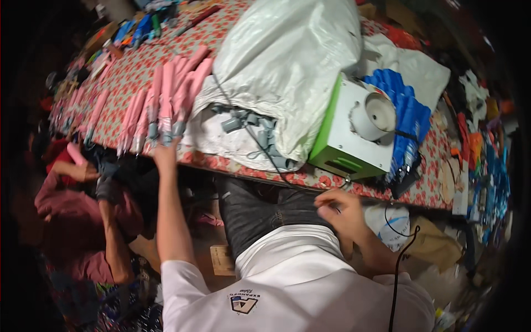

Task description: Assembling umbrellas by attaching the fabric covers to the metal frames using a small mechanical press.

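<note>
With my arm stretched forward, my left hand (166, 150) is at the table's near edge, its fingers closed round the grey end of a pink rolled tube (167, 99). That tube lies among several like it, all with grey ends toward me. My right hand (340, 211) hovers above my lap, fingers loosely bent and apart, with nothing visible in it. Between the hands, grey plastic end pieces (232, 124) spill from the mouth of a large white sack (287, 50). A white and green box-shaped machine (354, 127) with a round cup on top stands ahead of my right hand.
Blue rolled tubes (406, 108) lie right of the machine. More pink tubes (98, 113) stretch leftward over the red-flowered tablecloth (124, 72). On the left sits another person (91, 213) holding a pink piece. A black cable (399, 265) hangs at my right.
</note>
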`<move>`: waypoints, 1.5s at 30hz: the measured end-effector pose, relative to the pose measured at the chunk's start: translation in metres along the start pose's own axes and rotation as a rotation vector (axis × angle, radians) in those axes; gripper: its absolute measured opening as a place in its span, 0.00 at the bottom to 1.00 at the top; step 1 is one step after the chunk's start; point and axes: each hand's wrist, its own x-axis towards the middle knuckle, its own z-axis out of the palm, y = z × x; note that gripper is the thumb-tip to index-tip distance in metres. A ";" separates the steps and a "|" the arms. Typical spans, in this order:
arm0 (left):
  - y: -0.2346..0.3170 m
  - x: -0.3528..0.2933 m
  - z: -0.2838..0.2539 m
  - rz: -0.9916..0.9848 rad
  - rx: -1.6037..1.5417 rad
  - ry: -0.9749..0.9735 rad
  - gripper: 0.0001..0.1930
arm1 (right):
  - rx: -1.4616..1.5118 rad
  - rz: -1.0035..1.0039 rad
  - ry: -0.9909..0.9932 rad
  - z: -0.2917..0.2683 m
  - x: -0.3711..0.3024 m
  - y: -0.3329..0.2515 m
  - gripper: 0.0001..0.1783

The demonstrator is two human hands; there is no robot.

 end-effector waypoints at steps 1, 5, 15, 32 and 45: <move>-0.013 0.026 -0.001 0.183 0.252 0.149 0.19 | 0.003 -0.033 0.108 -0.013 -0.004 -0.003 0.10; -0.032 0.079 0.032 0.123 0.671 -0.017 0.26 | 0.089 0.048 0.459 -0.048 -0.021 0.003 0.08; 0.007 0.108 0.108 0.660 0.763 0.066 0.25 | -0.480 0.024 0.378 -0.020 -0.027 0.036 0.03; -0.077 0.218 0.088 0.591 0.828 0.050 0.26 | -0.350 0.433 0.061 0.040 0.071 0.022 0.05; 0.011 0.094 0.091 0.525 0.056 -0.088 0.09 | -0.476 0.069 0.282 0.012 0.041 0.012 0.03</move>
